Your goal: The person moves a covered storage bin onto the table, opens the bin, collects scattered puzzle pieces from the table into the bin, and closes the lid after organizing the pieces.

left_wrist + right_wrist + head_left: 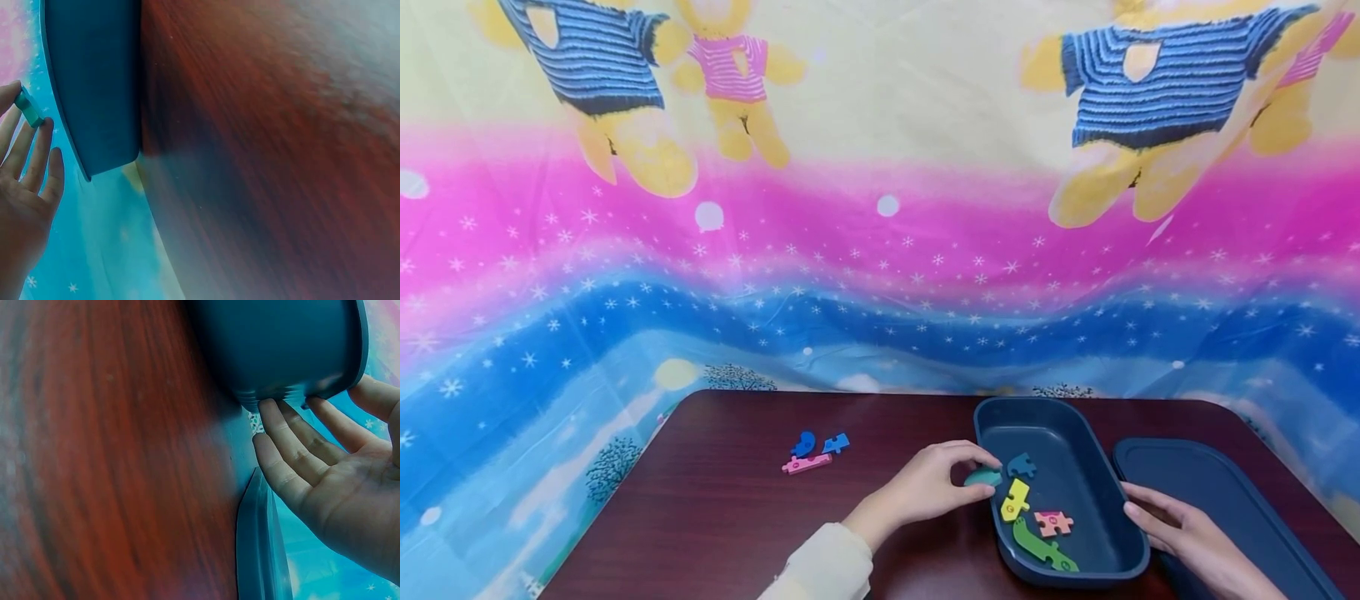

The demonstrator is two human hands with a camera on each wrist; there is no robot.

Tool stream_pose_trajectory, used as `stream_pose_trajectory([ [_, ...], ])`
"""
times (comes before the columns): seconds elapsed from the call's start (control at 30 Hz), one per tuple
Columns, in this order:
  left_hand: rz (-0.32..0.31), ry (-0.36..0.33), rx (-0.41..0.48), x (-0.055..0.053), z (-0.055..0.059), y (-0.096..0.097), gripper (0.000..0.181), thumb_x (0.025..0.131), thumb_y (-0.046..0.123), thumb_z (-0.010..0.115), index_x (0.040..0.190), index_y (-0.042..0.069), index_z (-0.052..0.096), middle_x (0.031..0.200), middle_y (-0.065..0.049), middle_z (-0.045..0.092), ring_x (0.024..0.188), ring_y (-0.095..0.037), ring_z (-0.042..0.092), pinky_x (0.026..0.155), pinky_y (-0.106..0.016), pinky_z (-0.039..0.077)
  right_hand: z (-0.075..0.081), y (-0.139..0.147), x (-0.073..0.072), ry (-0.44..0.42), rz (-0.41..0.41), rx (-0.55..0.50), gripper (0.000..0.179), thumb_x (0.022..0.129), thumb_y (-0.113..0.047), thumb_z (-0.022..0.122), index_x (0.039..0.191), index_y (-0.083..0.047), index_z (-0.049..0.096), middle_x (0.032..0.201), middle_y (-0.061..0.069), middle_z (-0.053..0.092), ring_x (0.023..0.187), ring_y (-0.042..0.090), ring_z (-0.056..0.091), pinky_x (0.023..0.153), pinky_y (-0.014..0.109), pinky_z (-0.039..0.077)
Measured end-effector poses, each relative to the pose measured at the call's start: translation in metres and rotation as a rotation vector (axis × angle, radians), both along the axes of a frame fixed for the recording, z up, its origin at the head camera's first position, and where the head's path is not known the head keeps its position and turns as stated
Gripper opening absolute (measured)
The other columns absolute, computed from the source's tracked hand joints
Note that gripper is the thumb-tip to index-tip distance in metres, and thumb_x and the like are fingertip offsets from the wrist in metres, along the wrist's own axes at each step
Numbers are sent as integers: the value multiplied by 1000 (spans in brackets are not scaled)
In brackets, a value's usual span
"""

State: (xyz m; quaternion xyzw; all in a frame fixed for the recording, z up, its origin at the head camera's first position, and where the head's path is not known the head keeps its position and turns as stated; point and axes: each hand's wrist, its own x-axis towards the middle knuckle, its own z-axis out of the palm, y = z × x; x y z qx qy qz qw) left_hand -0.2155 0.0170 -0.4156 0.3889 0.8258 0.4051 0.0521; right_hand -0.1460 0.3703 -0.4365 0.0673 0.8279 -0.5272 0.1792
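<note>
My left hand (pixel 936 481) pinches a teal puzzle piece (pixel 982 476) between thumb and fingers at the left rim of a dark blue box (pixel 1105 492). The left wrist view shows the same teal piece (pixel 29 107) held at the fingertips, above the rim's height. Inside the box lie a darker teal puzzle piece (pixel 1021 466), a yellow one (pixel 1015 500), a salmon pink one (pixel 1054 523) and a long green one (pixel 1041 547). My right hand (pixel 1180 529) rests against the box's right side, its fairly straight fingers touching the outer wall and its thumb at the rim.
On the dark wood table (pixel 715 500), left of the box, lie a blue curved piece (pixel 803 443), a lighter blue piece (pixel 836 443) and a pink piece (pixel 807 463). A dark blue lid (pixel 1217 479) lies to the right, partly under my right arm. A printed cloth (pixel 880 250) hangs behind.
</note>
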Motion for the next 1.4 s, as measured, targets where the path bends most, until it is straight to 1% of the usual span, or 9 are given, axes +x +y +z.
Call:
stream_pose_trajectory([
  [0.1,-5,1,-6,-1,3,4,30,95,32,69,123,23,69,116,20,62,100,4,54,86,-20,47,0,0,-1,2,2,7,78,105,-45,44,152,12,18,147,39,31,123,47,51,91,42,52],
  [0.27,-5,25,-19,-3,5,10,31,94,33,70,124,26,69,113,21,61,97,5,52,84,-18,46,0,0,-1,3,0,11,78,105,-45,43,152,12,18,147,39,32,123,47,51,91,42,52],
  [0.4,-15,46,-26,-5,5,14,31,94,33,70,124,26,69,112,20,61,98,5,52,84,-17,45,0,0,-1,-2,-2,6,80,104,-47,45,152,11,18,147,39,30,123,47,50,91,42,52],
  [0.6,-14,82,-54,-7,5,20,31,94,31,70,124,25,69,113,21,61,101,3,53,87,-20,47,-1,0,0,-18,-15,-15,84,102,-50,48,153,10,18,148,39,29,124,47,50,93,42,51],
  [0.7,-12,83,-65,-8,5,23,32,94,31,71,125,24,69,114,21,61,100,2,54,84,-18,47,-1,0,0,-18,-11,-17,84,102,-49,48,153,10,17,148,39,29,123,47,51,93,42,51],
  [0.83,-13,96,-85,-10,5,29,31,94,30,71,124,26,69,117,21,61,99,5,53,80,-14,45,-3,1,0,-17,-14,-13,85,102,-50,48,153,10,17,148,39,30,122,46,52,93,42,51],
  [1.07,-34,137,-126,-12,5,38,31,94,31,70,124,26,69,122,19,60,101,7,53,84,-12,44,-4,1,0,-12,-12,-17,84,102,-49,48,153,10,17,148,39,29,123,48,50,93,42,51],
  [1.3,-14,163,-126,-15,1,42,31,93,31,72,124,28,69,124,19,60,101,7,53,85,-12,44,-4,0,-1,-16,-21,-12,85,102,-50,48,153,10,18,147,38,31,122,46,52,92,42,52],
  [1.4,-3,169,-120,-18,0,43,32,92,31,72,124,28,69,126,18,59,101,6,53,85,-13,44,-4,1,-1,-10,-14,-16,85,101,-50,48,153,10,17,148,39,29,123,47,51,93,42,51],
])
